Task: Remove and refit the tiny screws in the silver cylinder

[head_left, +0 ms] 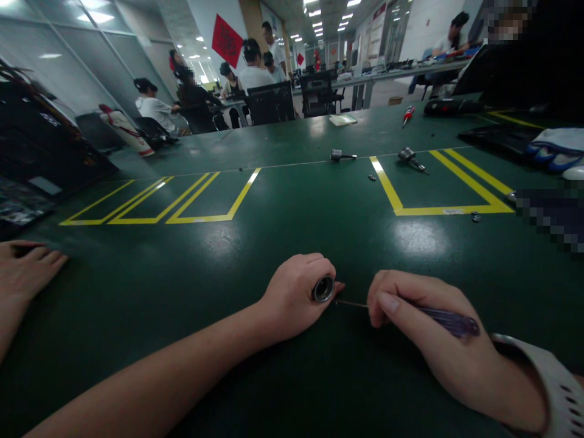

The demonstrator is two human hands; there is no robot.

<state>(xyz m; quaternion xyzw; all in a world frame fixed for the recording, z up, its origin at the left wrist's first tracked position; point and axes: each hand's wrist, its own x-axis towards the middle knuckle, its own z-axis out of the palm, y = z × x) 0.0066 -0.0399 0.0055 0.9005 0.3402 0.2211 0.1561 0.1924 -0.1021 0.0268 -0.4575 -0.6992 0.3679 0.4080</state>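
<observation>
My left hand (298,295) is wrapped round a hollow metal cylinder (323,288), whose round open end faces me; the rest of it is hidden in the fist. In my right hand (424,322) is a screwdriver (449,320) with a translucent purple handle. Its thin shaft points left and its tip is close beside the fingers of my left hand; whether it touches the cylinder I cannot tell. Both hands are low over the green table (292,225). Farther back lie two metal cylinders with thin shafts, one (336,155) left of the other (406,155).
Another person's hand (31,267) rests at the left edge. Yellow tape (451,211) marks off areas on the table. Small metal pieces (476,216) lie near it. A red screwdriver (408,114) and a plastic packet (343,120) lie farther back. Several people sit beyond the table.
</observation>
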